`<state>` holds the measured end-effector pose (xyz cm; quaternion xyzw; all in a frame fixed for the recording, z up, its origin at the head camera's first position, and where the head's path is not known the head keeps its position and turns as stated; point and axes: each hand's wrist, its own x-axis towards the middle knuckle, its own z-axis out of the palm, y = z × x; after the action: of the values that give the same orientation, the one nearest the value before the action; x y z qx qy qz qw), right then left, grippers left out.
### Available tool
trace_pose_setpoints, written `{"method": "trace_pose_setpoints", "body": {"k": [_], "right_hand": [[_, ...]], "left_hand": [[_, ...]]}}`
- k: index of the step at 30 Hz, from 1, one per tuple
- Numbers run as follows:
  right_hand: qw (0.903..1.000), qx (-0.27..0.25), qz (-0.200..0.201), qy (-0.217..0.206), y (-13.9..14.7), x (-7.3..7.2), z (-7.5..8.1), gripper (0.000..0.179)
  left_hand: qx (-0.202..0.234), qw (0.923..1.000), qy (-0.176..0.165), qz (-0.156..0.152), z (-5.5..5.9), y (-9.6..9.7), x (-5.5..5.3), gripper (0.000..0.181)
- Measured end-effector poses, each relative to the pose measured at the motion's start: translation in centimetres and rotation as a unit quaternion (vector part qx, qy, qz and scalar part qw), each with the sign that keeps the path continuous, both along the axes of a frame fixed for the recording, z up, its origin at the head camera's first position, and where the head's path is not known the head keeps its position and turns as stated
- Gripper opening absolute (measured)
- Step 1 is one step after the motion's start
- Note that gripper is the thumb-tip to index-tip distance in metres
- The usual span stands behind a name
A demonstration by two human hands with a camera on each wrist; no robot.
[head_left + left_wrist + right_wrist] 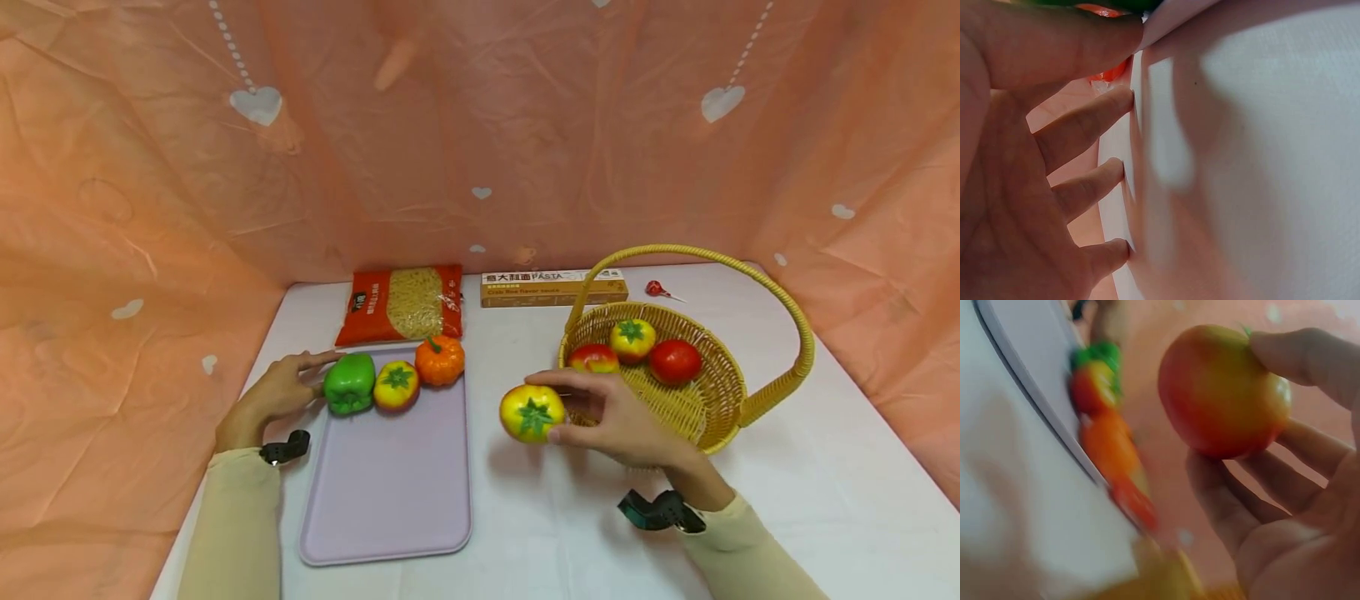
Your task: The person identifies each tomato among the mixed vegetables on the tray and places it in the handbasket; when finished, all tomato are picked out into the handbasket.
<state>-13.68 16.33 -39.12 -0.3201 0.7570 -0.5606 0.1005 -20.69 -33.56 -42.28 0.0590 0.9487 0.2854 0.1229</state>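
My right hand (626, 421) holds a yellow-and-red tomato (531, 414) with a green leafy top, between thumb and fingers. It is in the space between the basket and the tray; the right wrist view shows the tomato (1219, 394) from its smooth side. At the tray's far left corner, my left hand (285, 387) has its fingers spread beside a green bell pepper (350, 384). In the left wrist view the fingertips (1121, 100) meet the white tabletop, thumb near the tray edge. Another yellow-red tomato (396, 387) and an orange pumpkin (440, 361) complete the row on the lilac tray (390, 492).
On the right stands a yellow wicker basket (731, 417) with a tall handle, holding a red tomato (675, 362) and two yellow-red ones. Behind lie a red bag of pasta (408, 304), a pasta box (555, 289) and a red lollipop (656, 288).
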Motion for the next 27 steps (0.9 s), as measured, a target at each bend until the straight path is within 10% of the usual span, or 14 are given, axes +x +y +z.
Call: {"method": "trace_pose_setpoints", "body": {"k": [14, 27], "right_hand": [[0.9712, 0.069, -0.228, 0.009, 8.5, -0.7, 1.9, 0.054], [0.9135, 0.235, -0.33, 0.036, 9.9, -0.5, 2.3, 0.059]], "left_hand": [[0.006, 1.0, -0.002, 0.002, 0.1, 0.1, 0.0, 0.06], [-0.006, 1.0, -0.005, 0.0, -0.2, -0.1, 0.0, 0.063]]}}
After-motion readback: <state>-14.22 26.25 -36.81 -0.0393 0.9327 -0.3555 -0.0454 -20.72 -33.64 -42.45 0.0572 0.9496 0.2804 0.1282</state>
